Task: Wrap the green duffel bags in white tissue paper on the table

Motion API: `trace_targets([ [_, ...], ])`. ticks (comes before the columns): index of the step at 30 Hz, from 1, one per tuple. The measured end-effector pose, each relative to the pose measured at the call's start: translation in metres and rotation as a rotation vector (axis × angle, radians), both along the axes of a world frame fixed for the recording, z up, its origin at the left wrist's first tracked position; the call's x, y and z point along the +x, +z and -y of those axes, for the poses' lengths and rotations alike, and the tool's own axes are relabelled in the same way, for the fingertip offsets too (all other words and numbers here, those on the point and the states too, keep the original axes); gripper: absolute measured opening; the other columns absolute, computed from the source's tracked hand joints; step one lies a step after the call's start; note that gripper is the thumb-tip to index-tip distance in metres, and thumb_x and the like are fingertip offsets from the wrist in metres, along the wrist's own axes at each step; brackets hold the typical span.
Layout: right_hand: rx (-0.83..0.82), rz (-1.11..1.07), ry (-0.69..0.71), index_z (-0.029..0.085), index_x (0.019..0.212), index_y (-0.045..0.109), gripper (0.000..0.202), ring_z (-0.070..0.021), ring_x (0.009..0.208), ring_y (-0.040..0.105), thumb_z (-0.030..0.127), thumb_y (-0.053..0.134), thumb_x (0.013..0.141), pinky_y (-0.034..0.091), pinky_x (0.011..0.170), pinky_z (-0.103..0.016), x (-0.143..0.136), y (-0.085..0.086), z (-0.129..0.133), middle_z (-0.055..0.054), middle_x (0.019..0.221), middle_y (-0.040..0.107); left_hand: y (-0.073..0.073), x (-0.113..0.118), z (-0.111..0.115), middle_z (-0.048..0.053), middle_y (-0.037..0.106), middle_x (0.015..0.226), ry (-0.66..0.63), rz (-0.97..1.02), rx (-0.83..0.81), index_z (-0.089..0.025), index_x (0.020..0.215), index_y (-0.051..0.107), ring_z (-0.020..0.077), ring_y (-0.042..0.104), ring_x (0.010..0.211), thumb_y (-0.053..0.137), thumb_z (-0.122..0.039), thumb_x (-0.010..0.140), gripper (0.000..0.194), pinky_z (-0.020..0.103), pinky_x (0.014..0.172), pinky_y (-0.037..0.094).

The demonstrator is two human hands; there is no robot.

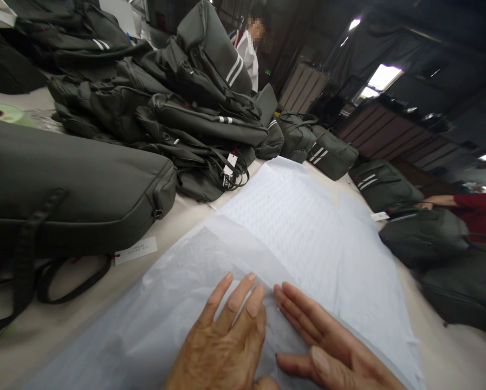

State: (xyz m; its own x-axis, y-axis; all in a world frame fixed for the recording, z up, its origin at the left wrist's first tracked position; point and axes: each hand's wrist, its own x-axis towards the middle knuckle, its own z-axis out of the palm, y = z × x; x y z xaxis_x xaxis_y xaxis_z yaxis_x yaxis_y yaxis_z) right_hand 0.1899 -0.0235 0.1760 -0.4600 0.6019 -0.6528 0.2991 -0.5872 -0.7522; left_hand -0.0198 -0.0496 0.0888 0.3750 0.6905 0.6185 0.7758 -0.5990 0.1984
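A sheet of thin whitish translucent material (pixel 210 249) lies in front of me, over a white sheet with a faint repeated print (pixel 308 216). My left hand (pixel 226 336) rests palm down on the upper sheet with its fingers spread. Just to its right, my right hand (pixel 328 341) is tipped on its side, fingers stretched out and thumb apart, touching the same sheet. Neither hand holds anything. A large dark green bag (pixel 72 184) with a strap and a white tag (pixel 137 251) sits to the left of the sheets.
Behind the sheets is a heap of dark bags (pixel 165 108). More striped bags (pixel 332 154) line the right side. A person's red sleeve (pixel 480 211) reaches in at the right, its hand by a bag. Another person (pixel 248 49) stands at the back. A tape roll (pixel 11 112) lies far left.
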Motion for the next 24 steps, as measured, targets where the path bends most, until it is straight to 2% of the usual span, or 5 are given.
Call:
trace_targets([
  [3, 0.008, -0.034, -0.066, 0.033, 0.152, 0.017, 0.094, -0.025, 0.149, 0.007, 0.065, 0.066, 0.078, 0.041, 0.109, -0.039, -0.001, -0.005, 0.003, -0.001, 0.163, 0.009, -0.001, 0.003, -0.002, 0.007, 0.071, 0.106, -0.025, 0.053, -0.023, -0.012, 0.112, 0.065, 0.0232, 0.059, 0.111, 0.051, -0.049, 0.092, 0.044, 0.038, 0.112, 0.031],
  [8, -0.018, -0.061, -0.09, 0.035, 0.152, 0.012, 0.099, -0.0246, 0.149, 0.005, 0.064, 0.068, 0.077, 0.04, 0.109, -0.04, -0.001, -0.011, 0.004, -0.001, 0.163, 0.007, 0.006, 0.0, -0.008, 0.001, 0.069, 0.1, -0.083, -0.013, -0.131, -0.018, 0.129, 0.055, 0.0204, 0.06, 0.098, 0.052, -0.058, 0.09, 0.056, 0.036, 0.101, 0.039],
  [13, -0.017, -0.059, -0.083, 0.033, 0.153, 0.01, 0.103, -0.0243, 0.149, 0.006, 0.064, 0.07, 0.076, 0.041, 0.109, -0.039, -0.003, -0.011, 0.003, -0.003, 0.163, 0.006, 0.013, -0.004, -0.014, 0.0, 0.065, 0.1, -0.138, -0.05, -0.218, -0.02, 0.123, 0.056, 0.0204, 0.057, 0.094, 0.058, -0.06, 0.085, 0.055, 0.036, 0.095, 0.039],
  [20, 0.037, 0.04, 0.01, 0.031, 0.154, 0.015, 0.095, -0.0262, 0.149, 0.006, 0.062, 0.065, 0.081, 0.038, 0.111, -0.038, -0.01, -0.01, 0.005, -0.003, 0.164, 0.008, 0.009, 0.0, -0.023, 0.001, 0.06, 0.088, -0.18, -0.004, -0.256, -0.022, 0.102, 0.062, 0.0221, 0.053, 0.084, 0.065, -0.059, 0.076, 0.046, 0.037, 0.083, 0.041],
  [24, 0.165, 0.136, 0.047, 0.033, 0.153, 0.025, 0.086, -0.0308, 0.146, 0.022, 0.058, 0.065, 0.082, 0.041, 0.109, -0.042, -0.002, -0.005, 0.004, -0.003, 0.161, 0.023, 0.007, 0.0, -0.024, 0.001, 0.06, 0.088, -0.198, -0.002, -0.29, -0.023, 0.099, 0.063, 0.0225, 0.054, 0.085, 0.068, -0.057, 0.074, 0.042, 0.039, 0.085, 0.042],
])
